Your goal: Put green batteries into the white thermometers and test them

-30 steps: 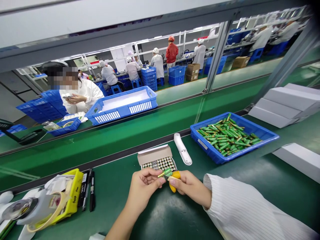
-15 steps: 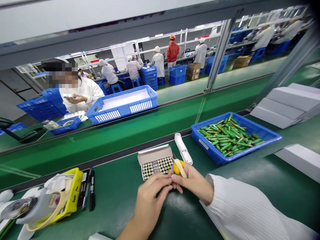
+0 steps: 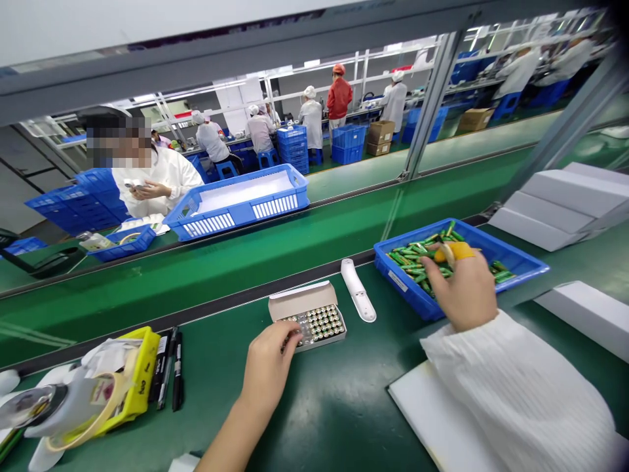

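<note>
My left hand (image 3: 269, 354) is at the left end of a small open carton (image 3: 322, 337) packed with upright batteries (image 3: 327, 321). Its thumb and fingers are pinched together over the cells; whatever they hold is hidden. My right hand (image 3: 464, 288) reaches over a blue tray (image 3: 533, 270) heaped with loose green batteries (image 3: 407, 257). Yellow and beige covers (image 3: 459, 250) sit on its fingers. The thumb stands apart from the fingers, whose tips are partly hidden among the batteries. A white remote-like casing (image 3: 357, 290) lies between carton and tray.
At the left stand a yellow basket (image 3: 142, 377) and black pens (image 3: 177, 373). White boxes (image 3: 555, 203) are stacked at the right; a white board (image 3: 417, 406) lies under my right sleeve. Beyond the green belt a co-worker (image 3: 157, 180) sits by a long blue crate (image 3: 240, 210).
My hands, together in front of the carton before, have parted. The right moved up and right into the tray of batteries; the left moved left to the carton's left end.
</note>
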Motion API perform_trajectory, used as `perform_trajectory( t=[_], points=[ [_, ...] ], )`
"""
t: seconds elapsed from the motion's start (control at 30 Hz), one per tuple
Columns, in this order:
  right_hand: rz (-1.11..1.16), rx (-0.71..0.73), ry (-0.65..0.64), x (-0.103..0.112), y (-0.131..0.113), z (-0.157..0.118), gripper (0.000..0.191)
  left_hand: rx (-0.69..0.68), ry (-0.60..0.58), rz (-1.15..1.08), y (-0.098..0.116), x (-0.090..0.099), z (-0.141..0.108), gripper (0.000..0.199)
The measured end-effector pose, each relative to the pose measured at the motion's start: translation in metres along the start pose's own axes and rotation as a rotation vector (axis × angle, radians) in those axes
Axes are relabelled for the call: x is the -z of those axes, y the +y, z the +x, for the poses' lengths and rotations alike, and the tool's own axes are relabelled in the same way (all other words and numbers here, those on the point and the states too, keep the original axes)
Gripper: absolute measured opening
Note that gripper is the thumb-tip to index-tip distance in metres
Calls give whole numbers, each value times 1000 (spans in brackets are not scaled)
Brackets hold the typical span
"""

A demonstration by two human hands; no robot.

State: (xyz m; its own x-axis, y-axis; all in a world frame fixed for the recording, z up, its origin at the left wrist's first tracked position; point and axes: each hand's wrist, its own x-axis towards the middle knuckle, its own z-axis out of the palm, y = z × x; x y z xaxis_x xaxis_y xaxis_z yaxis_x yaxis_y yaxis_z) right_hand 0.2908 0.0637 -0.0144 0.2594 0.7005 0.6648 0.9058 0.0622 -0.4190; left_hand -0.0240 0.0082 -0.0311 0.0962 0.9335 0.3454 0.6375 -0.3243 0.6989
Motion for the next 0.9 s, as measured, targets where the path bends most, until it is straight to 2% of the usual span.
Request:
perform_trajectory(
  t=[0.1,0.2,0.3,0.43,0.63,0.77,0.9],
  points=[
    [-113,56,-5,-7,25,5,35,-120,-44,88,-7,-6,-3,14],
    [-68,76,-10,-14,27,1,33,-243,-92,221,-8,-6,-2,18],
    [-25,102,-8,-16,15,-4,33,-320,-94,342,-5,-5,0,18],
    [54,153,-6,-16,-2,-11,28,-301,-150,385,2,-4,1,17],
    [236,262,-5,-12,-31,-25,20,-343,-141,471,11,-14,-3,10],
    [414,352,-113,-7,-55,-40,16,-340,-173,546,9,-26,-3,11],
    [635,363,-402,-9,-76,-62,14,-364,-199,498,8,-29,-3,12]
  ],
)
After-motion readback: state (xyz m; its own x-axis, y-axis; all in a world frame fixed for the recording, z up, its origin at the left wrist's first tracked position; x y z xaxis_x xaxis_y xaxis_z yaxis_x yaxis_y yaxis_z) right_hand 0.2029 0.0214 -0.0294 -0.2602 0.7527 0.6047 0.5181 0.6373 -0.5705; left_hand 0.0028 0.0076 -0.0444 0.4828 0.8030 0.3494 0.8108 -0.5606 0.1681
